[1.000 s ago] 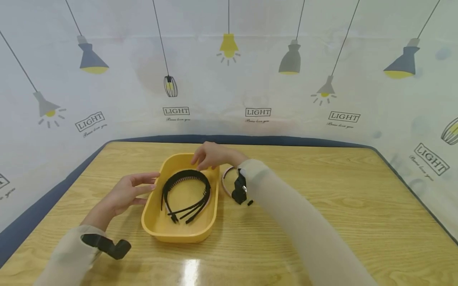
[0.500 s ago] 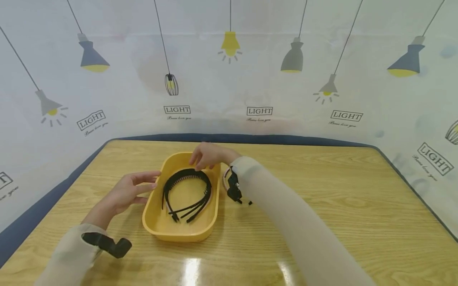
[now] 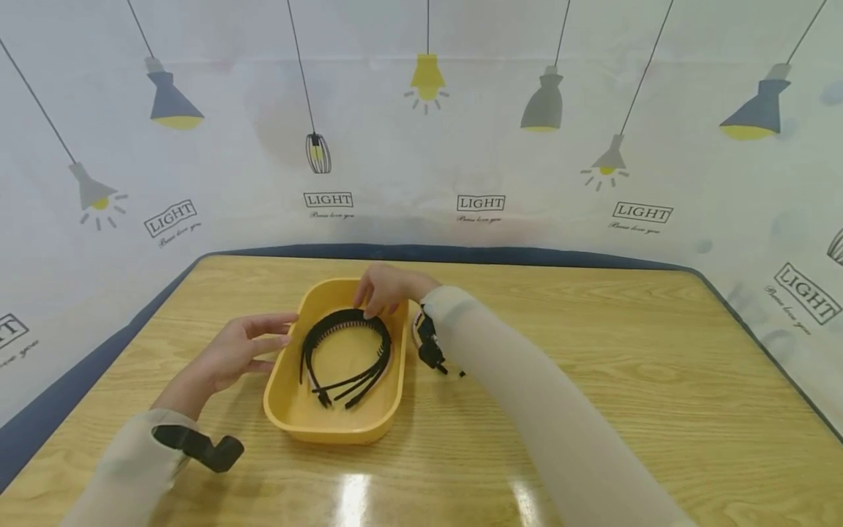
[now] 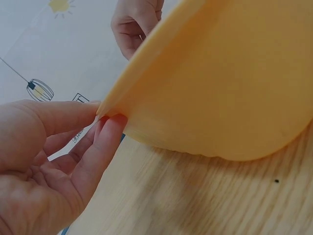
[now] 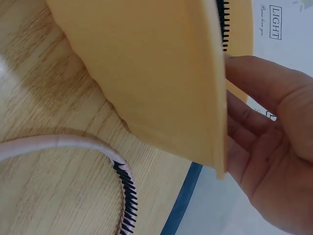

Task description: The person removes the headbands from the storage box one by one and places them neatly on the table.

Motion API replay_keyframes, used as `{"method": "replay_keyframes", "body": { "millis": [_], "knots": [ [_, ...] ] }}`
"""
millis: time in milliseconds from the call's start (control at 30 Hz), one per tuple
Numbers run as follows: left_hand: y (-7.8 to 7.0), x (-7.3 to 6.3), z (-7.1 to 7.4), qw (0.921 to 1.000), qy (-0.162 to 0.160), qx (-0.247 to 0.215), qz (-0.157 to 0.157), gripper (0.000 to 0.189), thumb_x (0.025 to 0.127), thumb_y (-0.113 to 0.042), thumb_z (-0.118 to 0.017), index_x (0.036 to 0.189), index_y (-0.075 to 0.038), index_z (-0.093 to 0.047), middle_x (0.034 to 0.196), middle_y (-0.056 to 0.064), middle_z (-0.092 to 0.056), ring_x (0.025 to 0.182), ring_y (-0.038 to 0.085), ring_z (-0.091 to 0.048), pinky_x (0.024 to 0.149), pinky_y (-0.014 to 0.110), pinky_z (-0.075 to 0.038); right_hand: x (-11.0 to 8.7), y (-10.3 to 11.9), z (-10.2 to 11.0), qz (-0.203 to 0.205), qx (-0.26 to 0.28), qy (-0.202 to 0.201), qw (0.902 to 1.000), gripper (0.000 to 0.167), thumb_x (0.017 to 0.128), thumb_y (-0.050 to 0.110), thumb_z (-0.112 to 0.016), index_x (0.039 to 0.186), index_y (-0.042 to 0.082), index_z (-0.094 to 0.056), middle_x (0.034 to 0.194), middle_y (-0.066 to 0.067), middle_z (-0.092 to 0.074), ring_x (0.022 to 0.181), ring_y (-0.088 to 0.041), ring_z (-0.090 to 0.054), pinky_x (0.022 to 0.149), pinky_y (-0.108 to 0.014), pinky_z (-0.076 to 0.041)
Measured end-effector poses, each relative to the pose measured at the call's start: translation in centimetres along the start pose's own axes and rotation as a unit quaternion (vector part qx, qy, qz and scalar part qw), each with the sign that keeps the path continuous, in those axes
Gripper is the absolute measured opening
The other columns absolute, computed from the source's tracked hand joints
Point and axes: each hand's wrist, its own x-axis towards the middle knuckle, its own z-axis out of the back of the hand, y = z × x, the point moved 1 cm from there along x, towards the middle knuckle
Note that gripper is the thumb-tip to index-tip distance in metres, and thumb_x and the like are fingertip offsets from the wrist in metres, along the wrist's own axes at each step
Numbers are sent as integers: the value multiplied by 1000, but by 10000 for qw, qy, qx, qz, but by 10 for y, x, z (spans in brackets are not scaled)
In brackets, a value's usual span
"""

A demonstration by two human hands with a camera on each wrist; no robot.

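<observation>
A: Position of the yellow tray (image 3: 329,433)?

B: On the worktop (image 3: 672,380), left of middle, long sides running near to far.

A: Contents?

B: Black headbands (image 3: 341,317), several, nested. Curve toward the far end, tips pointing near. Teeth visible along the inner edge.

A: Left hand (image 3: 230,359)?

B: At the left side of the tray. Left wrist view: fingers (image 4: 100,142) clamped on the rim, a digit to either side of it.

A: Right hand (image 3: 384,285)?

B: Over the far right part of the tray, fingers bent down inside. Head view puts the tips at the far curve of the headbands. From the right wrist, the tray wall hides most of them; cannot tell whether they are clamped on a band or merely lie against it.

A: Outside the tray?

B: One pink headband (image 5: 63,141) with black teeth, lying on the worktop just beside the tray's right wall. In the head view it is partly behind the black wrist camera (image 3: 429,351).

A: Surroundings?

B: Pale sleeves (image 3: 546,410) on both arms. Beyond the worktop's far edge, a whitish backdrop (image 3: 395,154) printed with hanging lamps and the word LIGHT.
</observation>
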Motion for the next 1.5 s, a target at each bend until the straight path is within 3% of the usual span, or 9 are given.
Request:
{"method": "replay_keyframes", "body": {
  "millis": [367,633,1133,1500],
  "knots": [
    [0,0,0,9999,54,-95,-16,57,90,-20,-61,138,0,-37,123,18,-42,102,12,-53,74,34,-53,0,-1,-3,49,1,-16,10000,29,85,2,-64,113,-2,-63,107,-17,-63,81,-23,-62,69,-33,-54],
    [0,0,0,10000,40,-67,-44,58,90,-21,-61,139,0,-37,124,18,-41,100,9,-53,72,33,-53,0,0,-4,74,-13,-256,9996,26,85,1,-62,111,-1,-65,104,-14,-63,77,-23,-62,66,-34,-54],
    [-1,0,-1,10000,-19,-16,57,57,90,-20,-60,139,-1,-38,125,18,-43,106,16,-51,74,33,-53,-7,3,-3,185,307,-597,9976,25,86,0,-58,110,2,-66,106,-12,-63,89,-19,-61,59,-30,-54],
    [0,0,-1,10000,-7,-70,0,56,91,-20,-59,139,0,-37,124,17,-44,96,5,-55,70,32,-54,-12,6,8,397,41,-776,9962,23,86,3,-59,107,6,-68,98,-7,-65,79,-15,-61,56,-28,-54]
  ]
}}
